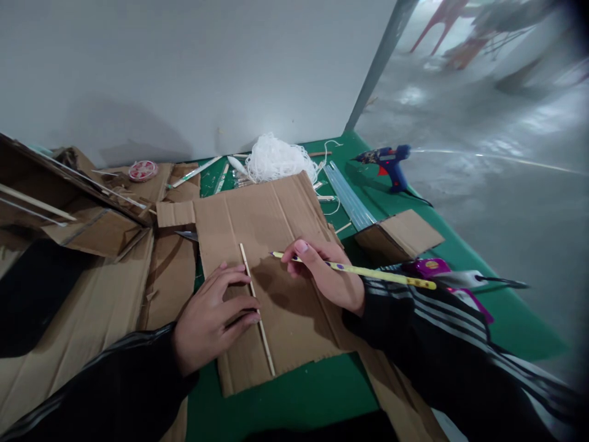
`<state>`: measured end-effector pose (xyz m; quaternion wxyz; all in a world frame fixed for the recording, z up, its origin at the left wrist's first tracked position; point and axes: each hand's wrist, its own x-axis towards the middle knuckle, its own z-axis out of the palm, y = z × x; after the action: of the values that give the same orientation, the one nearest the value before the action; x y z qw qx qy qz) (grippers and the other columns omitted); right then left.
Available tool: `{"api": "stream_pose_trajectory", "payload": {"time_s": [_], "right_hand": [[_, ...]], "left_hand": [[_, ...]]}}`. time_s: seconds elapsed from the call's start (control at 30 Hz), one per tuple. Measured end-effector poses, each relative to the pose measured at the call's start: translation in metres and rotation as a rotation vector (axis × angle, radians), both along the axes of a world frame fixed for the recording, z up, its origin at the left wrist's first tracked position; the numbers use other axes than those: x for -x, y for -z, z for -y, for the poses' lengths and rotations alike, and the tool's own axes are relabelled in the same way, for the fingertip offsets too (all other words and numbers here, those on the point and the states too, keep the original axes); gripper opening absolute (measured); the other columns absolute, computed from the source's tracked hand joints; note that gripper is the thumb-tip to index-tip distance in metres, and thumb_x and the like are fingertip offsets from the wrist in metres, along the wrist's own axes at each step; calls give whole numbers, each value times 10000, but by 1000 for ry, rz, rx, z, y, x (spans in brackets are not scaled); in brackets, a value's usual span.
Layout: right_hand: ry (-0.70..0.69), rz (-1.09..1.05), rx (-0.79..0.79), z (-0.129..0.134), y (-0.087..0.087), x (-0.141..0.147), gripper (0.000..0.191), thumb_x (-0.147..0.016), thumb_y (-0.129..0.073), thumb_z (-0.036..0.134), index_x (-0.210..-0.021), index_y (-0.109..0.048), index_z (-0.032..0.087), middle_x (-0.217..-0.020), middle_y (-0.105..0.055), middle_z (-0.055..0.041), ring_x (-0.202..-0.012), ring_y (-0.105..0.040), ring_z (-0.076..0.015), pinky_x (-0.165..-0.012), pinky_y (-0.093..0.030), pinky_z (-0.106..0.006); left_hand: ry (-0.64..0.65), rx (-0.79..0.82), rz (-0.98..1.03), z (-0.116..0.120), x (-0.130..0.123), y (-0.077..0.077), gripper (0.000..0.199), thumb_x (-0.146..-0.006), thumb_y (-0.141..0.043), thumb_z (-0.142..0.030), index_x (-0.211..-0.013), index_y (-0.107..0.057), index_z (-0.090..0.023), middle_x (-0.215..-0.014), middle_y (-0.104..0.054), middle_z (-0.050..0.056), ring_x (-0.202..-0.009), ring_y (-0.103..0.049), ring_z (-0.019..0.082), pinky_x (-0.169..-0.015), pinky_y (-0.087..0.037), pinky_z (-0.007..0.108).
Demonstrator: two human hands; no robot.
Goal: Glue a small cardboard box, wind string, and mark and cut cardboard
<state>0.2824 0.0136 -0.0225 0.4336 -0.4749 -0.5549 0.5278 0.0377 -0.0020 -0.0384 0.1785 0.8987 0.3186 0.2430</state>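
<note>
The stick (265, 344) is lying lengthwise on the sheet (234, 215), a flat piece of cardboard that is resting on the green table (276, 414). The left hand (202, 322) is spreading partly open over the sheet, its fingertips touching the stick without closing round it. The right hand (329, 270) is pinching the pencil (377, 273) near its point between thumb and fingers, its grip closed. The pencil's tip is pointing left toward the stick, apart from it; whether it is touching the sheet, one cannot tell.

Beyond the sheet's far edge, a heap of white string (278, 161) is sitting loose, not in any container. Clear glue sticks (348, 196) are lying side by side to its right, and the blue glue gun (393, 169) is resting farther right, its nozzle facing left. Nearer, the small box (416, 233) is standing beyond the right forearm; its inside is not showing clearly enough to tell what it is holding. A purple thing (430, 266) is lying between that box and the right sleeve.

On the left, the big box (99, 232) is opening toward the person, with thin rods (37, 202) running across its dark opening; anything deeper is hiding in shadow. A red and white reel (142, 170) is lying on cardboard behind it.
</note>
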Motion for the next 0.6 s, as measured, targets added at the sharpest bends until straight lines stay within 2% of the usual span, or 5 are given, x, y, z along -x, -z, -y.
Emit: {"api": "stream_pose_trajectory", "payload": {"time_s": [0.37,0.6], "right_hand": [[-8,-8,-2,0,0,0,466,-959,-436,548,-816,-650,160,-665,-572,-8,-605,-533,-105,-562,-398,-229],[-8,-6,3,-1,0,0,480,-944,-443,571,-817,-650,157,-672,-578,-16,-603,-545,-115,-561,-422,-237]], "left_hand": [[-3,-14,-14,0,0,0,107,-870,-652,-240,-967,-695,-242,-1155,-560,83,-1241,-492,273,-1105,-345,543],[-7,3,-47,1,1,-5,93,-881,-629,-231,-947,-694,-232,-1147,-573,79,-1241,-500,267,-1122,-340,522]]}}
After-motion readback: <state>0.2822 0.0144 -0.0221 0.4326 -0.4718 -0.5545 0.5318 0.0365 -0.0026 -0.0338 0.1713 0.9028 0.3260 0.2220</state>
